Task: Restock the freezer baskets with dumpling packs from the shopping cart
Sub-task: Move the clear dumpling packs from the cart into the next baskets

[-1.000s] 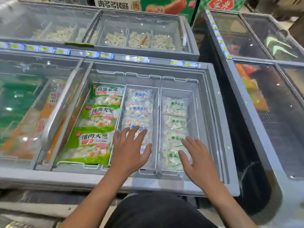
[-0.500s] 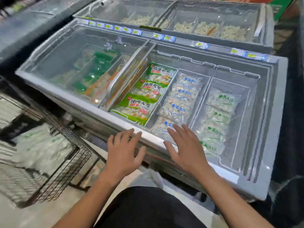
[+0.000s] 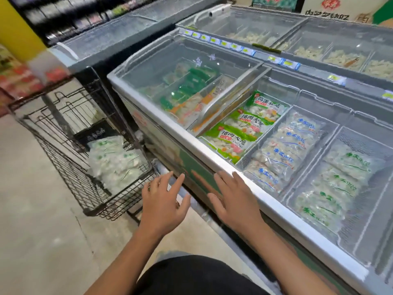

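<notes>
Both hands spread wide, empty (left hand (image 3: 162, 204), right hand (image 3: 235, 201)), green packs (image 3: 230, 141) reading 猪肉大葱, wire cart (image 3: 91, 167)

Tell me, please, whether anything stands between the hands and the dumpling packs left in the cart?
Nothing visible does. The left hand and right hand are open and empty, and the dumpling packs lie in the open-topped shopping cart; only its wire wall faces the hands.

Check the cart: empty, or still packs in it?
Not empty. The shopping cart holds a pile of clear dumpling packs with green print at its near end. How many there are cannot be told.
</notes>
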